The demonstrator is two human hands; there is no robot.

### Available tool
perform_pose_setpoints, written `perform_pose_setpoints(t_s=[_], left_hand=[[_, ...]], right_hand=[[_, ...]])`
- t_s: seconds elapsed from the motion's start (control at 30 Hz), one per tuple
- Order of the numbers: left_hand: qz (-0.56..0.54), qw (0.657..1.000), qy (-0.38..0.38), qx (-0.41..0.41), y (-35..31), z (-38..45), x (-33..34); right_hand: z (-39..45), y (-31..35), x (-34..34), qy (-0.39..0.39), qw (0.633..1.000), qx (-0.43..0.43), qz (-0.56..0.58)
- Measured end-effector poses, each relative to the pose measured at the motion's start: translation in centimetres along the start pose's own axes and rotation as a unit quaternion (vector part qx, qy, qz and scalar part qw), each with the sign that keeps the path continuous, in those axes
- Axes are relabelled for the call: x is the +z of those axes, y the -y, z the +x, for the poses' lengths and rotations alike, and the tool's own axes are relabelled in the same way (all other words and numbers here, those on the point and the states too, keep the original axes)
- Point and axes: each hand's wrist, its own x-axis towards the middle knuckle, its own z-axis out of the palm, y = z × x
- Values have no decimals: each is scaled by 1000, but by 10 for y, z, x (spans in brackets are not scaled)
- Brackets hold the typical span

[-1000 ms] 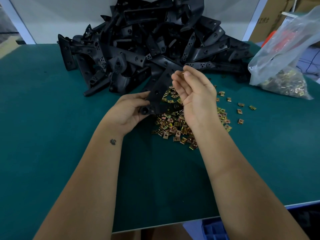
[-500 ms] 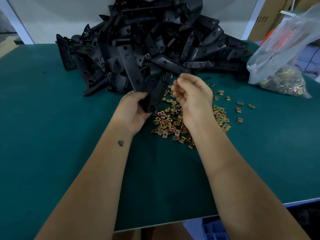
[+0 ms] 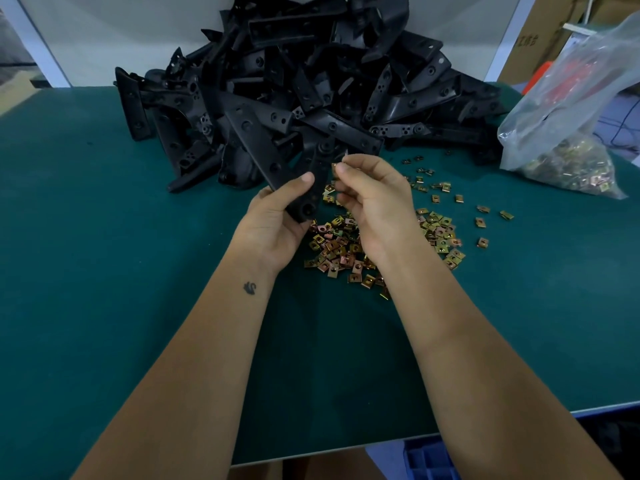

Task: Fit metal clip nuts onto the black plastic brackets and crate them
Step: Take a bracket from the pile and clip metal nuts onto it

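My left hand (image 3: pixel 277 220) grips a black plastic bracket (image 3: pixel 313 178) by its lower end and holds it upright over the green table. My right hand (image 3: pixel 375 199) pinches a small brass-coloured clip nut (image 3: pixel 335 167) between thumb and fingertips, right against the bracket's right edge. Below both hands lies a loose heap of clip nuts (image 3: pixel 349 249) on the mat. A big pile of black brackets (image 3: pixel 304 88) fills the back of the table, just behind the held bracket.
A clear plastic bag of clip nuts (image 3: pixel 568 161) lies at the right edge. A few stray nuts (image 3: pixel 483 221) are scattered right of the heap. A blue crate (image 3: pixel 429 460) shows below the table's near edge. Cardboard boxes (image 3: pixel 543 32) stand at back right.
My left hand has turned the bracket from lying flat to upright. My right hand came down and left, bringing the nut to the bracket's edge.
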Motion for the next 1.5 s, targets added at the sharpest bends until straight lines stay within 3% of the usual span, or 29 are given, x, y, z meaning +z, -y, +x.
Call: perform_pose_setpoints(t_s=[0.97,1.5], left_hand=[[70,996,56,1,1,-1,0],[95,992,81,-4,-1,-2,-2]], right_hand=[[2,-3,-1,23,986,95,134],[-1,-2,0,5,990,72,118]])
